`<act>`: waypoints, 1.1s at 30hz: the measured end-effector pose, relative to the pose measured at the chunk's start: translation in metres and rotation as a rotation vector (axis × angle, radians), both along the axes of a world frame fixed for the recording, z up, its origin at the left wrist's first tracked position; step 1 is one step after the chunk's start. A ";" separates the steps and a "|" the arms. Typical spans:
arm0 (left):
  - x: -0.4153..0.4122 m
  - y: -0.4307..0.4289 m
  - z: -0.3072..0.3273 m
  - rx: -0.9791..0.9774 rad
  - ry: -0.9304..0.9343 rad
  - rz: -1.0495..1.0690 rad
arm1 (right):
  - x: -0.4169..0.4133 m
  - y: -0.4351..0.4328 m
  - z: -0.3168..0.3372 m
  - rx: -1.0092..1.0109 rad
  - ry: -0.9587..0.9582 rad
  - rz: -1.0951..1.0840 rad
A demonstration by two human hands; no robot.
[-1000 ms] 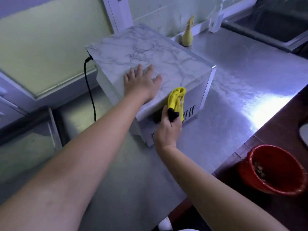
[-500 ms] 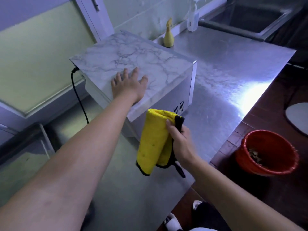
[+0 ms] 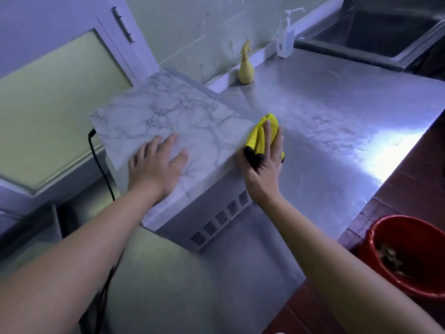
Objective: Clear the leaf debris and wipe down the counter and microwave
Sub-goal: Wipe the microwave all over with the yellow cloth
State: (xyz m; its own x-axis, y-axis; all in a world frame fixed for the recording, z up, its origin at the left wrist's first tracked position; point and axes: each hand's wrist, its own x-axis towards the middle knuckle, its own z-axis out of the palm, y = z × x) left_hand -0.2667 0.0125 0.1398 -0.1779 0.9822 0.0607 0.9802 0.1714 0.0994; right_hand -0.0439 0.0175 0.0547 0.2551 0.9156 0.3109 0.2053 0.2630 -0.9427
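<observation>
The microwave (image 3: 183, 150) sits left of frame centre on the steel counter (image 3: 325, 145), marbled top up, vented side toward the lower edge. The yellow cloth (image 3: 258, 136) is bunched at the top's right corner, pressed there by the right hand (image 3: 263, 165); its fingers lie extended over the cloth, slightly apart, thumb tucked at the cloth's dark edge. The left hand (image 3: 156, 165) lies flat on the top, fingers spread, holding nothing, apparently to steady the unit.

Progress, as judged: wiping of the microwave is under way. The counter shows streaks and a few small specks near the right edge and by the yellow bottle (image 3: 246, 68) at upper centre, so it likely needs another pass. The red bucket (image 3: 409, 256), lower right, holds brownish debris, suggesting leaf clearing is largely done.
</observation>
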 end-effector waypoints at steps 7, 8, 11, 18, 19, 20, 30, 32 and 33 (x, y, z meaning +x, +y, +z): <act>0.003 -0.002 0.001 0.035 -0.027 -0.002 | 0.033 0.038 -0.031 0.424 -0.358 -0.135; 0.003 -0.002 0.001 0.040 -0.031 0.000 | 0.030 0.043 -0.030 0.442 -0.342 -0.147; 0.003 -0.003 0.002 0.041 -0.040 0.007 | 0.013 0.050 -0.030 0.409 -0.222 -0.184; 0.005 -0.002 0.002 0.045 -0.032 -0.004 | -0.071 0.002 -0.020 0.139 0.429 -0.348; 0.005 -0.001 0.001 0.051 -0.035 -0.004 | -0.086 -0.010 -0.019 0.113 0.475 -0.345; 0.005 -0.001 0.001 0.057 -0.037 -0.004 | -0.102 -0.024 -0.019 0.087 0.503 -0.338; 0.002 0.001 -0.001 0.076 -0.047 -0.008 | -0.211 -0.139 -0.007 -0.039 0.310 -0.192; 0.003 0.001 -0.001 0.079 -0.049 -0.007 | -0.210 -0.151 -0.017 0.077 0.143 -0.062; 0.003 0.000 0.000 0.084 -0.049 -0.009 | -0.203 -0.153 -0.024 0.156 0.054 0.002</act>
State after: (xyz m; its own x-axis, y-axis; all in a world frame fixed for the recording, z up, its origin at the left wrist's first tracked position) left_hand -0.2635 0.0129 0.1394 -0.1737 0.9756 0.1340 0.9753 0.1515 0.1609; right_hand -0.2474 -0.1352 0.0304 0.2739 0.8575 0.4355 0.1549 0.4076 -0.8999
